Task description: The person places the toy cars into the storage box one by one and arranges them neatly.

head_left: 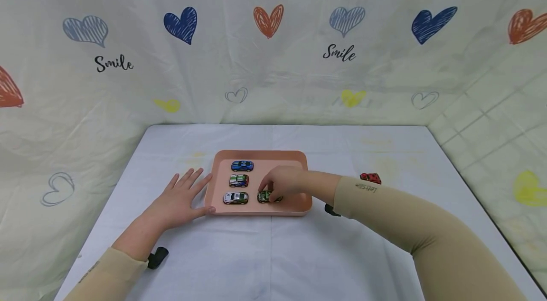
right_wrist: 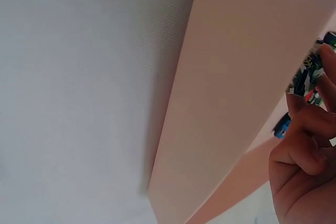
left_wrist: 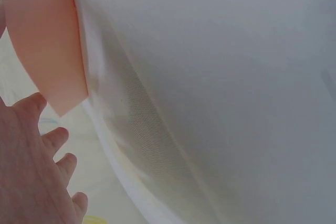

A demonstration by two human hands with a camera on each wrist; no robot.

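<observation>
A salmon-pink tray (head_left: 260, 154) lies on the table. Along its left part stand a blue toy car (head_left: 242, 165), a green, white and red toy car (head_left: 238, 181) and a silver toy car (head_left: 235, 198). My right hand (head_left: 285, 181) reaches in over the tray's right side and pinches a green camouflage toy car (head_left: 263, 196) beside the silver one; fingers partly cover it. In the right wrist view, the camouflage car (right_wrist: 310, 72) shows between fingertips and thumb. With fingers spread, my left hand (head_left: 179, 202) rests at the tray's left edge, thumb by the near corner.
A red toy car (head_left: 370, 177) stands on the table right of the tray, just beyond my right sleeve (head_left: 384, 206). White cloth covers the table (head_left: 239, 258). A heart-printed curtain (head_left: 273, 63) hangs behind it. Dark wrist devices, one a camera (head_left: 158, 258), show under both forearms.
</observation>
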